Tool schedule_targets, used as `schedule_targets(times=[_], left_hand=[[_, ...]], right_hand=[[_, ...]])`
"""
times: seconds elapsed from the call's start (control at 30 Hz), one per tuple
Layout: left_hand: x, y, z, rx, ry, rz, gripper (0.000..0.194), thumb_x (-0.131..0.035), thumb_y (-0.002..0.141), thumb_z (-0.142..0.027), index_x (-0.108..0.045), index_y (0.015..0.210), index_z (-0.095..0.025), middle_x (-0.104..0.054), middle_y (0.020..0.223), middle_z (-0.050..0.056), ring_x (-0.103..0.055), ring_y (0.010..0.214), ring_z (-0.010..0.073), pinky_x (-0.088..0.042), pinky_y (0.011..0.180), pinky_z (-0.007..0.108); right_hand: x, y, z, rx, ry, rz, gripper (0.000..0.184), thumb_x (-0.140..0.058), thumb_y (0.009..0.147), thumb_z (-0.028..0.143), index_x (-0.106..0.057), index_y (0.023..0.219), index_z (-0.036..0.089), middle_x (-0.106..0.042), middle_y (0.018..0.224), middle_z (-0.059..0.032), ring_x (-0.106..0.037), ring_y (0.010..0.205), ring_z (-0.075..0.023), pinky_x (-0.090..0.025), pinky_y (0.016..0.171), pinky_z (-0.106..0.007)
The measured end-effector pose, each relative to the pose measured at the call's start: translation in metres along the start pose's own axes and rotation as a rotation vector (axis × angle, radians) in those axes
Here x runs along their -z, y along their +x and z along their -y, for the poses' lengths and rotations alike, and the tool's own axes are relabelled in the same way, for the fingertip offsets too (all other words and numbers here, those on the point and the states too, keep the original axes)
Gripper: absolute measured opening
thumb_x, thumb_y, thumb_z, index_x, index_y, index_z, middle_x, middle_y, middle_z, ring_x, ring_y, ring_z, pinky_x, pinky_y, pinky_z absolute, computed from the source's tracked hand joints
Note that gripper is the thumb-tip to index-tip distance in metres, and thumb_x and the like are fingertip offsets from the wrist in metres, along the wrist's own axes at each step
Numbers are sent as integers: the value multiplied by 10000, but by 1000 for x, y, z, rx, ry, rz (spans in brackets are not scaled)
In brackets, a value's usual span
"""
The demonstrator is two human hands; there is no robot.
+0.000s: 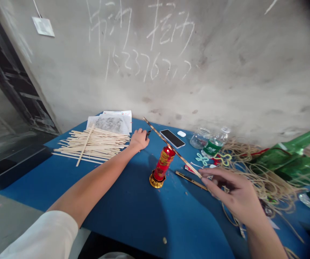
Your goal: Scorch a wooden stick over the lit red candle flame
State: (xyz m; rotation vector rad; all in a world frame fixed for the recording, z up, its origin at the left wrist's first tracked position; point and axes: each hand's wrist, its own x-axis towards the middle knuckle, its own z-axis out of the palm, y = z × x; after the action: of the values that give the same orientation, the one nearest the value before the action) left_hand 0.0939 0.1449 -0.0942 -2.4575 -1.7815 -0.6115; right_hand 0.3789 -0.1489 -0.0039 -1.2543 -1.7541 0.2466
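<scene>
In the head view my right hand [232, 192] pinches the near end of a thin wooden stick [183, 160]. Its far half is browned with dark scorch marks and slants up to the left, across the top of a red candle [165, 163]. This candle stands upright on a gold base; no flame can be made out clearly. My left hand [139, 139] rests on the table farther back, fingers curled round a small dark object [148, 133] whose kind I cannot make out. A darkened stick [191, 180] lies below my right hand.
On the blue table [122, 208], pale sticks [98, 144] lie piled at left by printed papers [117, 120]. A phone [172, 138], white earphone case [181, 133], glass jar [199, 137] and water bottle [214, 144] stand behind. Tangled cord [268, 183] and green bottles [287, 154] crowd the right.
</scene>
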Motion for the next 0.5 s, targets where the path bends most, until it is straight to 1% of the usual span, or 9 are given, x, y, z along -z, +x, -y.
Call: schedule_targets(times=[0.17,0.3,0.5], left_hand=[[0,0,0,3,-3,1,331,-575,1067,-328,-718,1318,-166,-680,1380,192,-632,1294,376,-522,1144,491],[0,1,1,-2,-11,2,325,-584,1063,-331,-725,1312,-177,-677,1379,196,-628,1303,380,-526,1142,499],[2,0,-1,-2,-9,4,339,-574,1057,-321,-722,1318,-164,-676,1378,205,-625,1292,387,-522,1147,516]], right_hand=[[0,1,2,-1,-10,5,148,-830,957,365,-898,1020,250,-857,846,-56,-672,511,-139,-578,481,-252],[0,1,2,-3,11,-2,135,-831,961,346,-898,1037,257,-874,919,-64,-667,523,-132,-586,488,-253],[0,1,2,10,15,18,136,-819,971,325,-903,1063,268,-864,925,-57,-652,510,-119,-577,489,-248]])
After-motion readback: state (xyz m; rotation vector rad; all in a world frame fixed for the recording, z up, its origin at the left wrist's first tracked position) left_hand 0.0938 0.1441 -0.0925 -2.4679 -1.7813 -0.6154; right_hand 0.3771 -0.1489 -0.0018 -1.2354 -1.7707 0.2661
